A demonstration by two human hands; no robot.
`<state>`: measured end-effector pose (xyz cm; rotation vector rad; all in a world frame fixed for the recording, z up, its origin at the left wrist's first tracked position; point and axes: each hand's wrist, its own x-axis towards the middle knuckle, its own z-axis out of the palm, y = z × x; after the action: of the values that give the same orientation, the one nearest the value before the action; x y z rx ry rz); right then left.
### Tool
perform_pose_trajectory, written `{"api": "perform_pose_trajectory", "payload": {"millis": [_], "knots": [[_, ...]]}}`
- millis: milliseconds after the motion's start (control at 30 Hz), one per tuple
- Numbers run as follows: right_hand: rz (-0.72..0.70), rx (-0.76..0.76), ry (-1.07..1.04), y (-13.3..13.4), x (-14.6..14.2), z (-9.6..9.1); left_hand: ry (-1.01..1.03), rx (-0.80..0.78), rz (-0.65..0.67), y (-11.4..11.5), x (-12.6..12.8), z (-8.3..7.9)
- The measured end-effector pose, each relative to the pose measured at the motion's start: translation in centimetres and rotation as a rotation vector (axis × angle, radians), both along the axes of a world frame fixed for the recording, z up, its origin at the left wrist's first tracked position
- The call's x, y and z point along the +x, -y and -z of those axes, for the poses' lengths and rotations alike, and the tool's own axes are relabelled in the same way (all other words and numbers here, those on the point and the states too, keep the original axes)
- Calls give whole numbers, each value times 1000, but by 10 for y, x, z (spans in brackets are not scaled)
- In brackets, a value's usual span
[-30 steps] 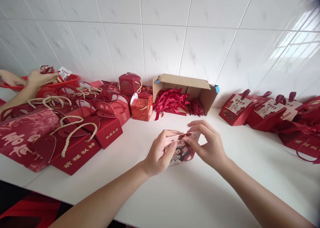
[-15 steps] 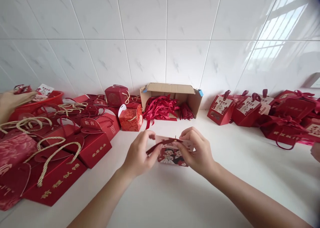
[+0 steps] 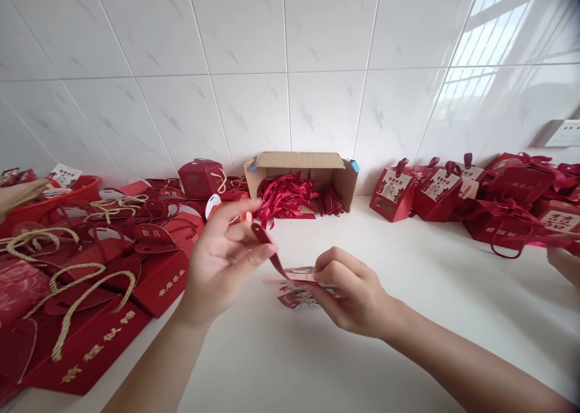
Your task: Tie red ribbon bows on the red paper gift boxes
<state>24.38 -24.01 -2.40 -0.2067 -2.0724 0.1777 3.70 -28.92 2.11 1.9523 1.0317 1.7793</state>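
Observation:
My left hand is raised at the centre left, with a dark red ribbon strap between its thumb and fingers. The strap's loose end sticks up past the thumb. Lower and to the right, my right hand pinches the strap's other end against the top of a small printed gift box. This box shows cartoon figures on a white and red face. My right fingers hide part of it.
A cardboard box of red ribbons stands by the tiled wall. Red gift boxes with rope handles crowd the left, beside a red basin. More red boxes stand right. Other people's hands show at the left and right edges.
My left hand has lifted and moved left, drawing one end of the strap up. My right hand has lowered slightly, and the printed box tilts more. The view has shifted a little to the right.

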Motion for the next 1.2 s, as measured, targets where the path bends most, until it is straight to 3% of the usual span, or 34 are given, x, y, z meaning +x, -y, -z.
{"api": "perform_pose_trajectory", "payload": {"millis": [100,200,367,633,1033,1200], "knots": [[2,71,-4,4,3,-1,41,-21,59,2,17,-5],[13,124,9,4,5,-1,-122,8,91,4,21,-1],[-5,170,32,3,7,-4,-297,-166,155,9,14,8],[-2,179,38,3,7,-5,-183,-162,159,9,20,18],[-60,56,-7,5,4,-1,169,-616,324,9,27,20],[-66,42,-1,4,2,0,189,-630,332,9,26,21]]}}
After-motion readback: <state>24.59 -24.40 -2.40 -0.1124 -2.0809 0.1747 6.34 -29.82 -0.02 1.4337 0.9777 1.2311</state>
